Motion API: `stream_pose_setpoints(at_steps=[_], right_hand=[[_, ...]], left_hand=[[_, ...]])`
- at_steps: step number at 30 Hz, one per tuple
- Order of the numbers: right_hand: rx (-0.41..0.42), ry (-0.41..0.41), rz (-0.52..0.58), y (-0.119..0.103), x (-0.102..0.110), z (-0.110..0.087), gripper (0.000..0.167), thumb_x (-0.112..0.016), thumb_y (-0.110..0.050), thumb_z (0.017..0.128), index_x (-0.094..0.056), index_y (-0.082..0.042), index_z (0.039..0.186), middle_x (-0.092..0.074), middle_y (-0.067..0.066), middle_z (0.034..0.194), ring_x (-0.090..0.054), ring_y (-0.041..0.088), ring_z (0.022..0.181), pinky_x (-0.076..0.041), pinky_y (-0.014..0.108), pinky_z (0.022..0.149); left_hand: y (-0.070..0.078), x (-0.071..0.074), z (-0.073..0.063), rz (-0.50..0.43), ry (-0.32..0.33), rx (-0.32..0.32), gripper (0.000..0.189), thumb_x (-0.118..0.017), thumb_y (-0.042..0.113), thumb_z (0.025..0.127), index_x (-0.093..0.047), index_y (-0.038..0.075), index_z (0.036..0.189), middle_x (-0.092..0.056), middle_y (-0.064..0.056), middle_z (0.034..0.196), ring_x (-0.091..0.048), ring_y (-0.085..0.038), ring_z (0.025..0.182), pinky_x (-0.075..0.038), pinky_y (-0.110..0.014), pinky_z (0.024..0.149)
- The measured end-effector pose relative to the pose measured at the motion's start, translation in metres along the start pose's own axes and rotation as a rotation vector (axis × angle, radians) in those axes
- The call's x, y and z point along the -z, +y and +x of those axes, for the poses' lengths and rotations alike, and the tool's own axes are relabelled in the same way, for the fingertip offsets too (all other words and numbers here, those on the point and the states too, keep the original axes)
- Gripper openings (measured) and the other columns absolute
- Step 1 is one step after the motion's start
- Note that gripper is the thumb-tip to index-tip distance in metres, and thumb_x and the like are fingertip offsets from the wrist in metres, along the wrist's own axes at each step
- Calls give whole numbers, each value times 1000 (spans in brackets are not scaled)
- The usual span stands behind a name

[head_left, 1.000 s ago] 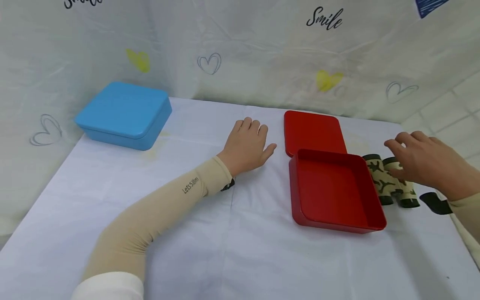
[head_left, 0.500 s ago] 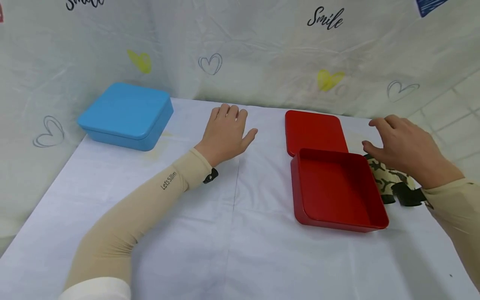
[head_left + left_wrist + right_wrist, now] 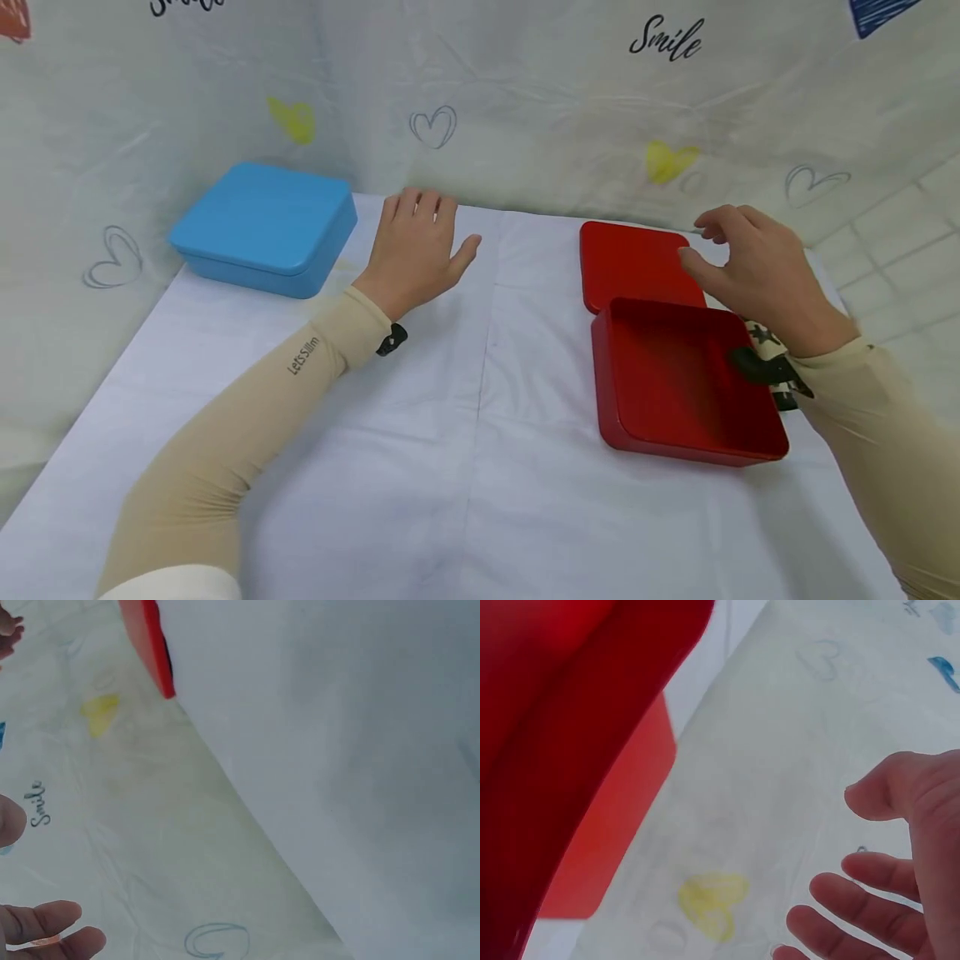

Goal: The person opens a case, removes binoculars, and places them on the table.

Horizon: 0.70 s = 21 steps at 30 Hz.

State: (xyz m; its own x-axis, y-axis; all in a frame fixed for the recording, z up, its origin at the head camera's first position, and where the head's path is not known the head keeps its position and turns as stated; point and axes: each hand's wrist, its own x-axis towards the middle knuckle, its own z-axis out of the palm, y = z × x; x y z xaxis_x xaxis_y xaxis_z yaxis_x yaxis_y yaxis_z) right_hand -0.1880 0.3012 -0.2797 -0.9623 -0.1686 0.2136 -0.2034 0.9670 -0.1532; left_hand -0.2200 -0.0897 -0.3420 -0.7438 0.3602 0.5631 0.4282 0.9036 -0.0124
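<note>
My left hand (image 3: 412,254) hovers over the white table a little right of the blue box (image 3: 262,229), which has its lid on. Its fingers are extended, the thumb spread, nothing in them. At the right, my right hand (image 3: 768,275) is raised above the red lid (image 3: 633,262) and the back corner of the red box (image 3: 675,383), its fingers slightly bent around air. In the right wrist view the thumb and fingers (image 3: 862,900) are apart with nothing between them. The red box lies uncovered, its inside bare. Camouflage binoculars (image 3: 783,398) sit beside it, mostly hidden by my right wrist.
A white cloth (image 3: 420,467) covers the table. Behind it hangs a pale curtain (image 3: 525,100) printed with hearts and "Smile". The red lid lies flat behind the red box, close to the table's back edge.
My left hand has moved left and back, toward the blue box. My right hand has moved left from over the binoculars to above the red lid. The boxes stay put.
</note>
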Motion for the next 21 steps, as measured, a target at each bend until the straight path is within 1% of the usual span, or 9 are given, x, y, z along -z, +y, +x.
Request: stream_pose_setpoints(at_steps=[4, 9, 11, 15, 21], right_hand=[[8, 6, 58, -15, 1, 6, 45, -67, -25, 97, -58, 0, 133, -62, 28, 125, -56, 44, 105, -54, 64, 84], [29, 17, 87, -36, 3, 21, 45, -66, -26, 97, -59, 0, 132, -64, 27, 126, -58, 43, 109, -55, 64, 89], [38, 25, 101, -44, 2, 27, 44, -66, -26, 97, -59, 0, 131, -64, 27, 125, -59, 43, 109, -54, 63, 92], [63, 31, 141, -59, -3, 36, 42, -65, -26, 97, -60, 0, 129, -65, 24, 123, -59, 40, 110, -53, 59, 96], [104, 59, 238, -79, -13, 44, 38, -65, -25, 96, -62, -1, 125, -69, 21, 118, -63, 37, 108, -55, 55, 96]], left_hand=[[-12, 6, -1, -13, 1, 13, 49, -53, 46, 103, -60, -2, 111, -64, -20, 111, -55, -39, 112, -46, -50, 94], [-31, 12, -4, -49, 49, 30, 48, -53, 43, 103, -58, -5, 109, -62, -24, 111, -53, -42, 111, -43, -53, 92], [-38, 14, -6, -54, 60, 35, 48, -53, 42, 103, -57, -5, 109, -62, -25, 110, -52, -42, 111, -42, -53, 92], [-48, 18, -10, -44, 66, 35, 48, -53, 42, 103, -57, -6, 109, -62, -25, 109, -53, -42, 111, -43, -53, 91], [-62, 20, -14, -42, 66, 44, 48, -55, 41, 102, -58, -6, 110, -62, -25, 110, -53, -44, 111, -44, -54, 91]])
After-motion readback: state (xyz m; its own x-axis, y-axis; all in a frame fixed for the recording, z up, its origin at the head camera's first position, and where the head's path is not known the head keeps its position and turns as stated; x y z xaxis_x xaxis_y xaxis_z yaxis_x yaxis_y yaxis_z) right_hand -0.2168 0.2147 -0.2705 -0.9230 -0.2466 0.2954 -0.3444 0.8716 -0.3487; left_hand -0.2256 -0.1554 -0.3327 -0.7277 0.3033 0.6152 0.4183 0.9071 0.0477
